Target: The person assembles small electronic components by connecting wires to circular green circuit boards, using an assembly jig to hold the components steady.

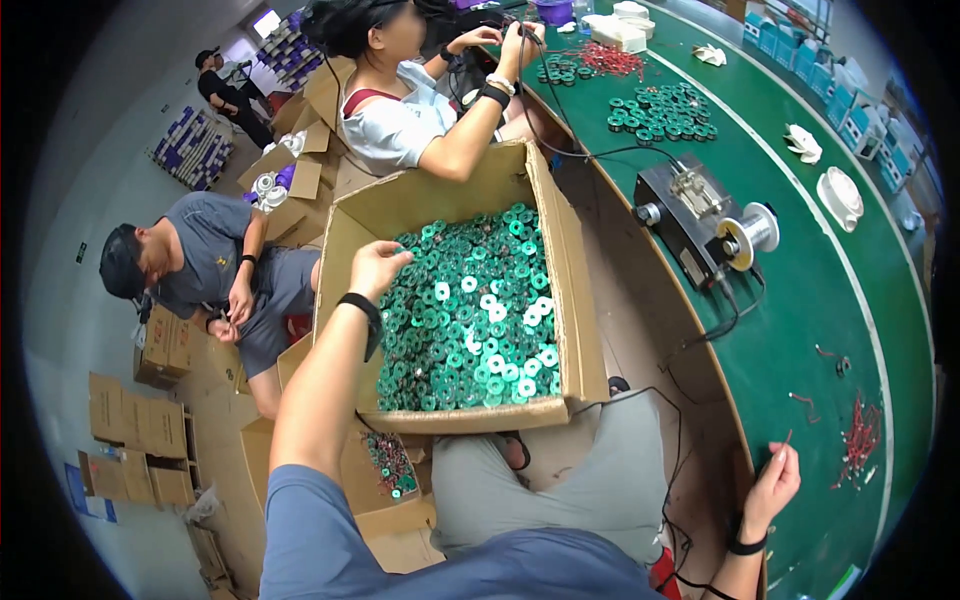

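My left hand is over the left side of a large cardboard box, its fingers drawn together in a pinch. Whatever those fingertips may hold is too small to make out. Inside the box lies a deep heap of green ring-shaped circuit boards, some showing pale, shiny faces. At the green table's near edge, my right hand pinches a short red wire that sticks up from its fingertips. To the right of that hand lies a loose pile of red wires.
A black machine with a solder wire spool stands on the green table; its cable hangs over the edge. Beyond are more green rings. One co-worker sits ahead, another at left. A smaller open box sits below.
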Demonstrator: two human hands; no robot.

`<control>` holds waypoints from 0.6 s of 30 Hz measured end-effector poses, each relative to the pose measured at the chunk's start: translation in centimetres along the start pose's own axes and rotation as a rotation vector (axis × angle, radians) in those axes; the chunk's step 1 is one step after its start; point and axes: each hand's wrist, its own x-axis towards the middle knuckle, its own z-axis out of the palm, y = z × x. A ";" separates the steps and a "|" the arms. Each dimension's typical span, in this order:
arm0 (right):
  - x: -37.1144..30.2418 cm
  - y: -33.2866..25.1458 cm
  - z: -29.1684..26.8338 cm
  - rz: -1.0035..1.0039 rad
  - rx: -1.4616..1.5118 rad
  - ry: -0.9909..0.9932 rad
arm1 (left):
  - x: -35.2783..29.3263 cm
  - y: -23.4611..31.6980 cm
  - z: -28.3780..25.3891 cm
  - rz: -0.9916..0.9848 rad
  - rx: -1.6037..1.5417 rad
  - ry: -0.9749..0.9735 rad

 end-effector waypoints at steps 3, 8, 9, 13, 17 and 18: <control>-0.3 1.3 0.0 -0.034 -0.035 0.071 | 3.4 -1.7 4.2 -0.076 0.172 0.038; -0.6 2.1 0.4 -0.055 -0.038 0.143 | 6.8 -3.5 8.4 -0.058 0.469 0.080; -0.7 2.1 0.4 -0.015 -0.034 0.160 | 7.1 -3.7 9.0 -0.068 0.536 0.083; -1.2 3.2 -0.3 0.056 0.005 0.126 | 7.4 -4.4 10.4 0.000 0.606 0.217; -1.2 3.2 0.0 0.040 -0.032 0.131 | 8.3 -4.8 10.5 0.052 0.568 0.273; -1.3 3.6 0.0 0.012 -0.036 0.154 | 9.1 -5.1 9.9 -0.026 0.331 0.223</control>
